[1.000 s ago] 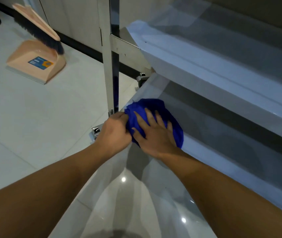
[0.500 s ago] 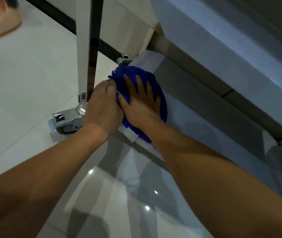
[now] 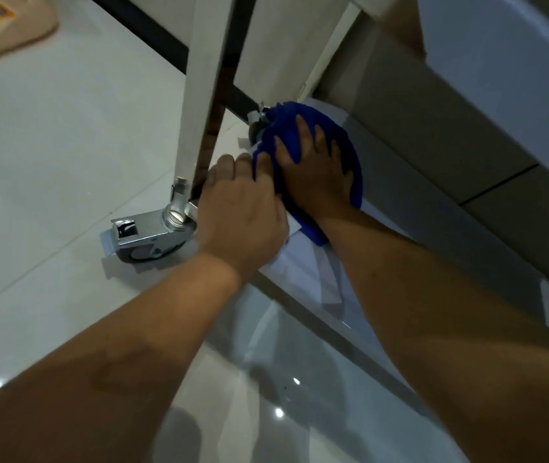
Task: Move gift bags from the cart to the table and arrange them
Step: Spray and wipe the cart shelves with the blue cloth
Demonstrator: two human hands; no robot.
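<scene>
Both hands were down on the bottom shelf [image 3: 303,279] of the cart, at its corner by the chrome post [image 3: 206,95]. The right hand [image 3: 316,175] lay flat on a blue bag [image 3: 353,168], fingers straight and spread, palm pressing down; it pinned rather than gripped. Blue fabric showed past the fingertips on the far side and under the heel of the palm on the near side, so the bag sat almost wholly beneath that hand. Judged: pressing kept the soft bundle from sliding on the slick shelf while the other hand got a hold.

The left hand [image 3: 243,215] sat just beside the right thumb, touching the bag's near-left edge. Its fingers curled inward toward the fabric, but the fingertips were hidden behind the knuckles and the bag, so I could not tell whether they had pinched it. Likely it was working under the edge to scoop.

The caster wheel [image 3: 146,238] stood on the floor just outside the left knuckles, apart from them. A pale shelf liner [image 3: 306,265] stuck out below both wrists. A peach dustpan [image 3: 9,28] lay well away past the post. No table was visible.

Bag was on the cart, not lifted; task at the pickup stage. Risk: the loose cloth could slip or snag at the post.
</scene>
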